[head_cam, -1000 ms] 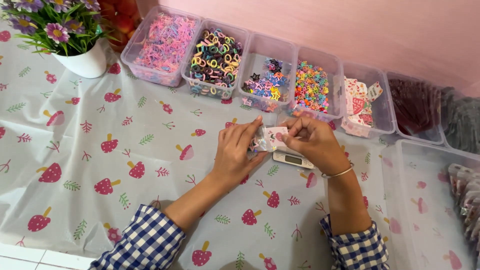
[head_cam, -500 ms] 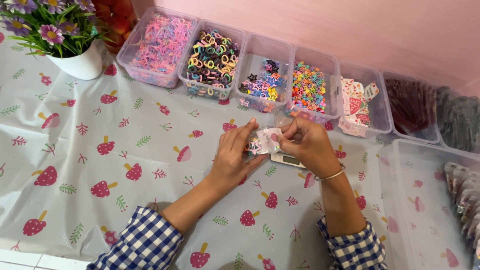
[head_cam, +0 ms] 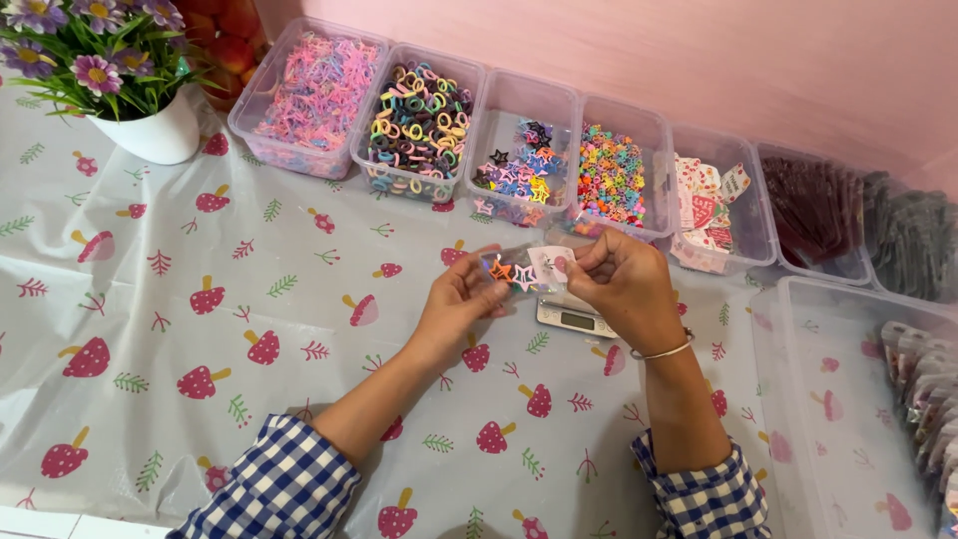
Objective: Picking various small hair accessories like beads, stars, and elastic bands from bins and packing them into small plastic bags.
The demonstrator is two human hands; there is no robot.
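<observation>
**Clear packet of star clips, held over the scale**

Clear packet [head_cam: 524,269] pinched between left hand [head_cam: 461,299] and right hand [head_cam: 621,281], just above small scale [head_cam: 576,317] on worktop [head_cam: 299,299]. Since a second ago: hands slightly closer, packet flatter, apparently being sealed.

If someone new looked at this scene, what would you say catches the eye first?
Probably the two hands at the centre: the left hand and right hand hold a small clear packet of star-shaped clips above a little scale. Behind them runs a row of clear tubs, one with pink pieces, one with coloured rings. A white flowerpot stands far left.
</observation>
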